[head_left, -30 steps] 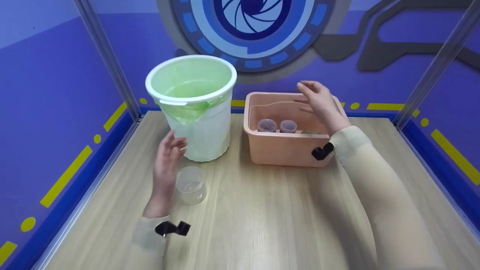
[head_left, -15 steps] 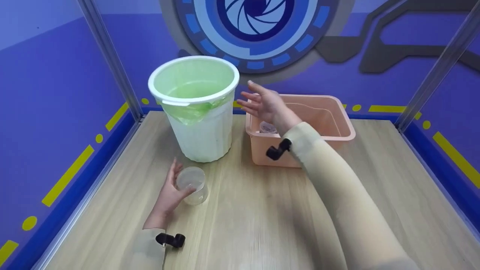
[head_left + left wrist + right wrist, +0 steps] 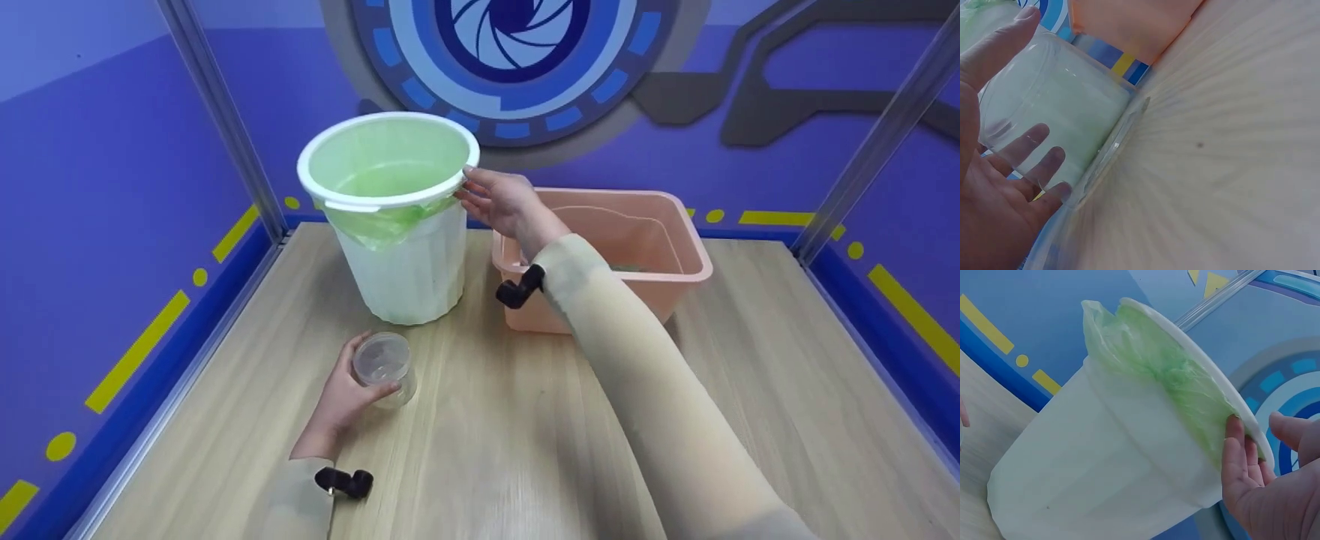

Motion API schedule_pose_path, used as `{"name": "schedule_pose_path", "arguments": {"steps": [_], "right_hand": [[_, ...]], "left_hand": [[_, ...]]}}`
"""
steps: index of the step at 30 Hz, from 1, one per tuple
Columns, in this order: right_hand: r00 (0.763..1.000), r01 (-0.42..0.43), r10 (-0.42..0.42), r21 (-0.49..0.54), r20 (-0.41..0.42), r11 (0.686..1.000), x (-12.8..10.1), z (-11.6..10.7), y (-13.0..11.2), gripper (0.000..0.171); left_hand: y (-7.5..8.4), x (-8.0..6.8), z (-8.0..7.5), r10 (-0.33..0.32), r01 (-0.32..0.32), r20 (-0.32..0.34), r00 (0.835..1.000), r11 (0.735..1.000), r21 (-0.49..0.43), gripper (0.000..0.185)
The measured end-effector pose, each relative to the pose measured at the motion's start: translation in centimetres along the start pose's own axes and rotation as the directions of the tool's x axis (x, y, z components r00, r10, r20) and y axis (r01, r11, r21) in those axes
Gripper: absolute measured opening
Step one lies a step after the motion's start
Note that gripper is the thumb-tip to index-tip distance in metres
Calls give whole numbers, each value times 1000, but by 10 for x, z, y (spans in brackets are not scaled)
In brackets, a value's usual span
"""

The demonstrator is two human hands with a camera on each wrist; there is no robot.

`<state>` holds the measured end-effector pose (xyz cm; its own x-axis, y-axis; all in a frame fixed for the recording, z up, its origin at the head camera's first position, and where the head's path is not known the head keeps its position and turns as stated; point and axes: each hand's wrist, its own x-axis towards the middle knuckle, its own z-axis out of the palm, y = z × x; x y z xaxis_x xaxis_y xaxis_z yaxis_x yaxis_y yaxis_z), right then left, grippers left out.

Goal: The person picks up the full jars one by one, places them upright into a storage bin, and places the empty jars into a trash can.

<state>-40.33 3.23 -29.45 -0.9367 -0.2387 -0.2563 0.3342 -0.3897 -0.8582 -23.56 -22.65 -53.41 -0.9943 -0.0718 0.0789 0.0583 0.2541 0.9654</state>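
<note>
My left hand [image 3: 343, 397] grips a clear plastic jar [image 3: 388, 371] standing on the wooden table, thumb along the near side and fingers behind it. Through the jar's transparent wall [image 3: 1067, 107], several fingertips show in the left wrist view. A white trash can [image 3: 409, 270] with a green bag liner [image 3: 386, 225] stands behind the jar. My right hand [image 3: 510, 206] holds its rim at the right side. In the right wrist view, those fingers [image 3: 1234, 453] hook under the rim against the liner, with the thumb on the rim's other side.
A peach plastic tub [image 3: 660, 292] stands right of the trash can, partly covered by my right forearm [image 3: 637, 375]. Something greenish [image 3: 628, 268] lies inside it. Blue and purple panels [image 3: 112, 187] with metal corner posts [image 3: 217, 112] enclose the table [image 3: 487, 450].
My right hand has moved left from above the peach tub to the trash can's rim. My left hand has come down and closed around the clear jar, which has stayed in place.
</note>
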Motion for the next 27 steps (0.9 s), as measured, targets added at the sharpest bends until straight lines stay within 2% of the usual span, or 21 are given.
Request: {"name": "schedule_pose_path", "arguments": {"steps": [10, 19, 23, 27], "right_hand": [[998, 54, -54, -47, -8, 997, 4, 0, 5, 29], [999, 54, -54, -58, -3, 997, 5, 0, 5, 29], [998, 63, -63, -56, 1, 996, 5, 0, 5, 28], [997, 71, -71, -41, 4, 997, 6, -1, 5, 28]], "left_hand": [[0, 0, 0, 16, -16, -7, 1000, 1000, -3, 97], [2, 1, -2, 20, -20, -8, 1000, 1000, 10, 94], [12, 0, -4, 29, -30, -34, 999, 999, -23, 93], [39, -2, -9, 67, -75, -82, 994, 993, -92, 93]]}}
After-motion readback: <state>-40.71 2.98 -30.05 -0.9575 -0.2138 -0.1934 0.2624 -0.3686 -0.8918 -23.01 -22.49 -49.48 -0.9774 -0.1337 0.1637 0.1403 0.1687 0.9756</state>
